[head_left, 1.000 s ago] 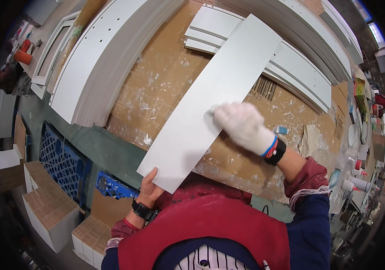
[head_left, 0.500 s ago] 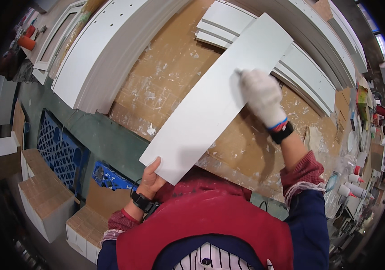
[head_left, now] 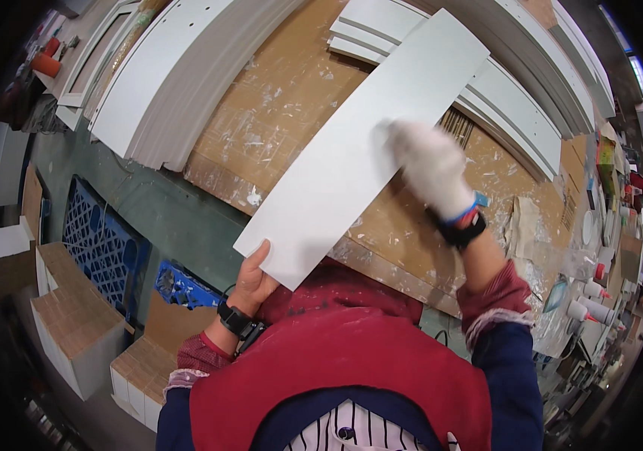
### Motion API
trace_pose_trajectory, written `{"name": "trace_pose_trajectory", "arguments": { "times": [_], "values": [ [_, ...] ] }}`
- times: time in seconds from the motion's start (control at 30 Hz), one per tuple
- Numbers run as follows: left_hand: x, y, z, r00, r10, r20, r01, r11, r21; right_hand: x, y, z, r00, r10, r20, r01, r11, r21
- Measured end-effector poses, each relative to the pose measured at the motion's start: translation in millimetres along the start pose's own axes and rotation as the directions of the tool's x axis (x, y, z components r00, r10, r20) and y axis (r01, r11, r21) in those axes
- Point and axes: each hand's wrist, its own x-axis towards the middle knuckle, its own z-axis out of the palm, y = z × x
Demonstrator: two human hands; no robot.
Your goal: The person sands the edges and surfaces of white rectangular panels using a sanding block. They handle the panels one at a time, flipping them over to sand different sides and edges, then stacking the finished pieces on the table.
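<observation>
A long white panel (head_left: 351,161) slants across the worktable, its near end over the table's front edge by my apron. My bare left hand (head_left: 255,279) grips the near left corner of it, thumb on top and fingers underneath. Over the right edge, around mid-length, is my right hand (head_left: 434,165) in a white glove, closed and smeared by motion. Its fingertips are at the panel's face, and what they hold is too blurred to name. The panel's far part lies across stacked white boards (head_left: 513,113).
Paint-specked cardboard covers the worktable (head_left: 239,143). Tall white boards (head_left: 164,75) stand on the left, more white boards (head_left: 562,71) at the far right. Glue bottles (head_left: 596,289) crowd the right side. Blue plastic pallets (head_left: 104,240) and stacked board pieces (head_left: 81,308) lie lower left.
My right hand has shifted slightly left and toward me along the panel, and its wrist has turned. The panel's near end has moved slightly away from me. My left hand keeps its grip.
</observation>
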Motion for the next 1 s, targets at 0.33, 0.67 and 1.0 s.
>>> {"name": "trace_pose_trajectory", "arguments": {
  "times": [0.33,0.67,1.0],
  "values": [
    [0.8,-1.8,0.6,1.0,0.021,-0.02,-0.021,1.0,0.022,-22.7,-62.0,-12.9,0.959,-0.207,0.193,0.157,0.957,0.246],
    [3.4,-2.2,4.7,1.0,0.025,-0.004,-0.025,0.999,0.022,-1.8,44.2,-19.7,0.94,0.3,0.164,-0.284,0.952,-0.113],
    [0.9,-1.1,3.0,1.0,0.022,0.006,-0.023,1.0,0.018,-14.0,11.7,-21.5,0.992,0.044,0.12,-0.068,0.976,0.207]
  ]
}}
